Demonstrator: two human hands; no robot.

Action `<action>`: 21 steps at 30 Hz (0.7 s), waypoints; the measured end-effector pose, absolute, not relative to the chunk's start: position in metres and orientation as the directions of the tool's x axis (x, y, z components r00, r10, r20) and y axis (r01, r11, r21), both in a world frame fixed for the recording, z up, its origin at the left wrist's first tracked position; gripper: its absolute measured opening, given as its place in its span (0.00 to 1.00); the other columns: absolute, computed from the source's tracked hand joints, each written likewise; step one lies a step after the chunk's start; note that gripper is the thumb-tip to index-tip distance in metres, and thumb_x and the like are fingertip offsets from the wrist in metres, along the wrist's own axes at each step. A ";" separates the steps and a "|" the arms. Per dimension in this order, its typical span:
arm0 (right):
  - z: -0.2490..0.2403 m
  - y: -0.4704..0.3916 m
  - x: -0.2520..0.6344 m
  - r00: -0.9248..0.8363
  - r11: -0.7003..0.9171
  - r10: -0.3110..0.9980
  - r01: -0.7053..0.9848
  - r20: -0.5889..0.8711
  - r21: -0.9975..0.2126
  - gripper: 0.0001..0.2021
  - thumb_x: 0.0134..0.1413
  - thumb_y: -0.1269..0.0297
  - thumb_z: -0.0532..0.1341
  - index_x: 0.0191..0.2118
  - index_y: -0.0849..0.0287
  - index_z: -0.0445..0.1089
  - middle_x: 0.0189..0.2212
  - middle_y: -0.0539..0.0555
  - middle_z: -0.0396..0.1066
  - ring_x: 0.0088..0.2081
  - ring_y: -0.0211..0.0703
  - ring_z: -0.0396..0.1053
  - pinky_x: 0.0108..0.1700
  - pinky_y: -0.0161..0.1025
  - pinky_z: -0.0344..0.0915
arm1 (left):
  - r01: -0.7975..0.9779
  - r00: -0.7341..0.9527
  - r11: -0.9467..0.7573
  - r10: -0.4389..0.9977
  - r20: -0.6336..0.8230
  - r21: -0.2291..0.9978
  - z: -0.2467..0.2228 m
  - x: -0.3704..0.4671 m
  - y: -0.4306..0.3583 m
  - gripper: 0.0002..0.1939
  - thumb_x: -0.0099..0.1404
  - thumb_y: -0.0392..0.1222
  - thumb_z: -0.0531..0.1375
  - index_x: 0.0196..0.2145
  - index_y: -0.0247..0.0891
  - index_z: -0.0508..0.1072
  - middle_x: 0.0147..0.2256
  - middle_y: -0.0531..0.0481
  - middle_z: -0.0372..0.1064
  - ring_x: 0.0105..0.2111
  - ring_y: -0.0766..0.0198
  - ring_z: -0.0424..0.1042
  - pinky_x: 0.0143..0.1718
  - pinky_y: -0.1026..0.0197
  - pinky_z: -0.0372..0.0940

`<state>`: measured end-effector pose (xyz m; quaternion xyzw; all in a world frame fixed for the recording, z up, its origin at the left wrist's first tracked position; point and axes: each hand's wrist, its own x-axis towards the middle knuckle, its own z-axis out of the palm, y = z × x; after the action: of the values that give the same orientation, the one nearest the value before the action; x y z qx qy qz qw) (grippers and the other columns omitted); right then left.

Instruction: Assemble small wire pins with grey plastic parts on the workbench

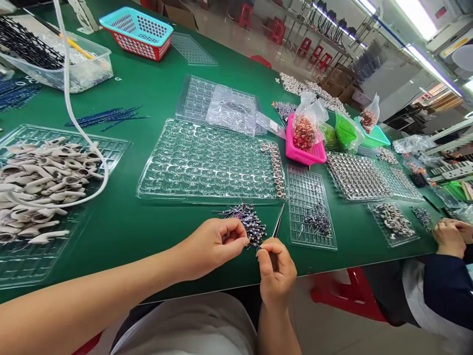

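Both hands meet at the table's front edge, beside a pile of small dark parts with shiny ends and thin leads (248,221). My left hand (218,242) pinches one small dark part between thumb and forefinger. On its right, my right hand (276,268) is closed on the same part or one touching it; the fingers hide most of it. Metal tweezers (280,219) stick out behind my right hand, their pointed tip away from me. Beyond the pile lies a large clear tray (207,162) of round pockets, with small whitish pieces (276,167) along its right side.
A tray of beige curved shells (48,182) and a white cable (68,98) are at the left. Narrow tray (295,207), pink basket (305,157) and more trays stand right. Behind are stacked baskets (136,34). Another person's hands (451,237) rest at the far right.
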<state>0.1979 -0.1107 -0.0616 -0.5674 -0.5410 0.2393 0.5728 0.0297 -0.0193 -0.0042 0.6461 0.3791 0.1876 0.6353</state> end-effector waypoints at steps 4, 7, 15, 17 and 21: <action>-0.063 -0.111 0.197 0.347 0.215 0.879 0.320 0.326 -0.922 0.04 0.60 0.68 0.59 0.33 0.57 0.68 0.28 0.49 0.66 0.30 0.37 0.64 0.30 0.34 0.61 | 0.262 0.665 0.009 0.723 -0.187 0.965 -0.004 0.029 -0.020 0.10 0.64 0.44 0.56 0.27 0.37 0.68 0.21 0.58 0.56 0.22 0.69 0.54 0.24 0.66 0.51; -0.063 -0.110 0.197 0.366 0.202 0.876 0.310 0.313 -0.929 0.05 0.60 0.67 0.58 0.32 0.58 0.67 0.27 0.49 0.65 0.29 0.36 0.63 0.29 0.34 0.60 | 0.272 0.678 -0.035 0.716 -0.166 0.962 -0.005 0.029 -0.021 0.10 0.64 0.44 0.56 0.28 0.37 0.68 0.21 0.58 0.57 0.22 0.69 0.54 0.24 0.66 0.52; -0.062 -0.110 0.195 0.398 0.226 0.861 0.260 0.317 -0.939 0.05 0.59 0.69 0.58 0.31 0.57 0.68 0.25 0.48 0.64 0.28 0.35 0.62 0.28 0.33 0.59 | 0.292 0.672 -0.065 0.724 -0.156 0.954 -0.001 0.030 -0.021 0.10 0.64 0.43 0.55 0.26 0.38 0.66 0.20 0.58 0.55 0.22 0.69 0.54 0.23 0.66 0.51; -0.062 -0.109 0.195 0.407 0.214 0.860 0.258 0.307 -0.942 0.05 0.59 0.68 0.58 0.31 0.58 0.68 0.25 0.48 0.63 0.27 0.35 0.62 0.28 0.33 0.60 | 0.310 0.658 -0.064 0.735 -0.165 0.949 -0.002 0.029 -0.020 0.10 0.64 0.43 0.56 0.25 0.38 0.66 0.20 0.57 0.56 0.22 0.68 0.54 0.24 0.66 0.51; -0.058 -0.106 0.193 0.474 0.161 0.837 0.265 0.274 -0.951 0.07 0.59 0.65 0.57 0.29 0.58 0.66 0.24 0.48 0.63 0.25 0.34 0.62 0.27 0.32 0.61 | 0.310 0.613 0.004 0.763 -0.203 0.951 -0.011 0.017 -0.021 0.11 0.64 0.45 0.58 0.26 0.39 0.69 0.21 0.56 0.58 0.23 0.67 0.56 0.25 0.65 0.52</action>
<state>0.1929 -0.1062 -0.0578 -0.6038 -0.4563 0.2343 0.6101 0.0168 -0.0206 -0.0108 0.6788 0.3953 0.1927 0.5881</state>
